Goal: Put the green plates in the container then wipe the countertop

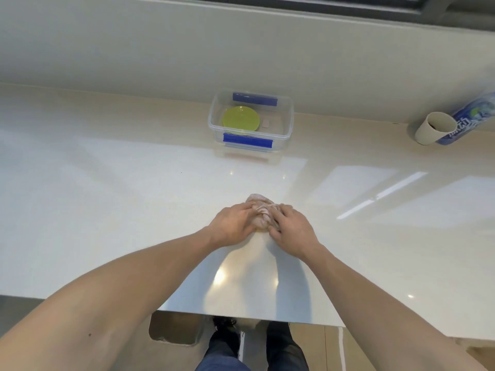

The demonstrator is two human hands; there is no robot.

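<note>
Green plates [241, 118] lie stacked inside a clear plastic container [288, 121] with blue clips, near the back of the glossy white countertop [120, 188]. A crumpled beige cloth [261, 211] sits on the countertop in the middle, well in front of the container. My left hand [233, 226] grips the cloth from its left side. My right hand [292, 228] holds it from the right, fingers curled over it. Part of the cloth is hidden under both hands.
A paper cup [435, 128] lies on its side at the back right, next to a blue-and-white printed roll [471, 119]. A small pale tab [265, 123] lies in the container beside the plates. The counter's front edge [241, 315] is near my legs.
</note>
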